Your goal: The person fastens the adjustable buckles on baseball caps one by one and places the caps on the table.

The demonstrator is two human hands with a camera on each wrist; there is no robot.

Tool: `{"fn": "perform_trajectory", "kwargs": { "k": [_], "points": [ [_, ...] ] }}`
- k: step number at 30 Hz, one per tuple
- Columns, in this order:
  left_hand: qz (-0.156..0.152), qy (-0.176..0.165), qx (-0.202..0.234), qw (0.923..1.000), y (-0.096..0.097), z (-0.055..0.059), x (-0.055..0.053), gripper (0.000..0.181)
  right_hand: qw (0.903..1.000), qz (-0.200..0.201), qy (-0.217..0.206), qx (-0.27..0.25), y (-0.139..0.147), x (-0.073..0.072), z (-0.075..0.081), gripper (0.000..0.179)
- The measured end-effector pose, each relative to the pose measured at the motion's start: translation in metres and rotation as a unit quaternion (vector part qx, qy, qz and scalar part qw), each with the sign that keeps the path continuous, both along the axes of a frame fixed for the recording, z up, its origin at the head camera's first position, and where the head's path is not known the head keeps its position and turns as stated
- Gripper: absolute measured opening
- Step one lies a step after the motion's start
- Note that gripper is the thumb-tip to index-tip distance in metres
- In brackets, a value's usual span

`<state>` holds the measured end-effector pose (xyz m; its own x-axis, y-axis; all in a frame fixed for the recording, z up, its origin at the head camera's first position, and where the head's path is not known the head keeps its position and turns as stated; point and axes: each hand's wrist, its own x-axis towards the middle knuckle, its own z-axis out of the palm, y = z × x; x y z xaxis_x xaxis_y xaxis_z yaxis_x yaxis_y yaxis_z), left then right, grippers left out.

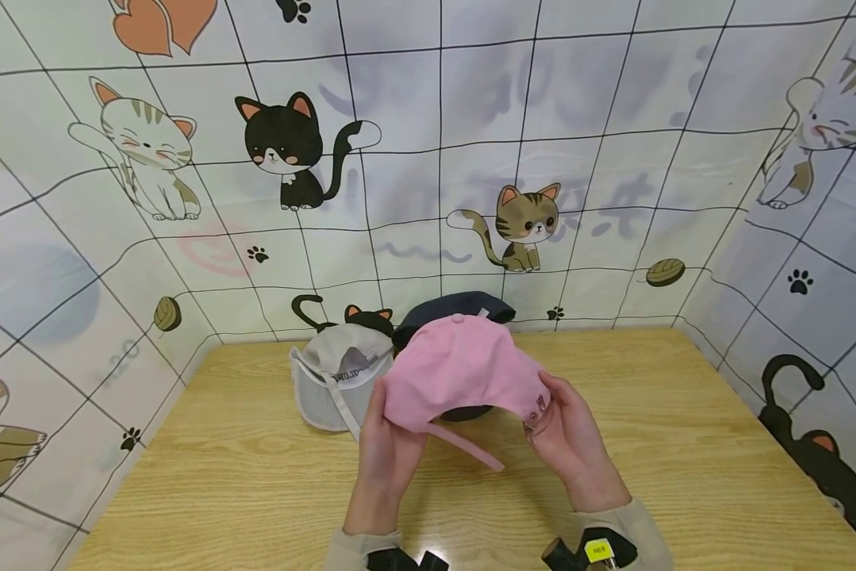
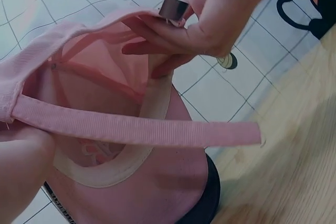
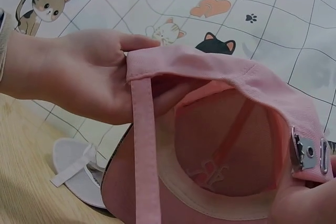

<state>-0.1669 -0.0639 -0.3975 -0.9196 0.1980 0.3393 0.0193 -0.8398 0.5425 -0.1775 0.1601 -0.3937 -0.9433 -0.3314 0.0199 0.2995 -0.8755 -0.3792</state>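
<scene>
Both hands hold a pink baseball cap [image 1: 456, 369] up over the table, its opening at the back facing me. My left hand [image 1: 388, 456] grips the left back edge, thumb outside and fingers inside, beside the root of the strap. My right hand [image 1: 573, 448] pinches the other back edge, where a metal buckle [image 3: 305, 151] is fixed. Unfastened, the pink strap [image 2: 157, 131] hangs loose across the opening with its end free. Inside the cap the right wrist view shows a pale sweatband [image 3: 210, 203] and the back of some stitching.
Behind to the left lies a light grey cap [image 1: 313, 396], its underside and loose strap showing. A dark navy cap [image 1: 463, 305] sits behind the pink one, partly hidden. The wooden table [image 1: 220, 476] meets walls covered with a cat-print sheet [image 1: 413, 103].
</scene>
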Motion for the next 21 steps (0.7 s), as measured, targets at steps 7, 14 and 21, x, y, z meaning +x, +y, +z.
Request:
{"fn": "perform_trajectory", "kwargs": {
  "k": [7,14,21],
  "points": [
    [-0.038,0.021,0.071,0.9965,-0.0019,-0.0004,-0.0008,0.048,0.9999,0.003,0.003,0.012,-0.0027,0.0017,0.0010,0.017],
    [-0.077,0.056,0.120,0.9881,-0.0021,-0.0015,-0.0011,0.052,0.9991,0.029,0.028,0.013,-0.0035,0.0005,-0.0003,0.021],
    [-0.068,0.080,0.099,0.9896,-0.0032,0.0022,0.0014,0.049,0.9909,0.070,0.100,0.056,-0.0023,-0.0013,0.0005,0.030]
  ]
}}
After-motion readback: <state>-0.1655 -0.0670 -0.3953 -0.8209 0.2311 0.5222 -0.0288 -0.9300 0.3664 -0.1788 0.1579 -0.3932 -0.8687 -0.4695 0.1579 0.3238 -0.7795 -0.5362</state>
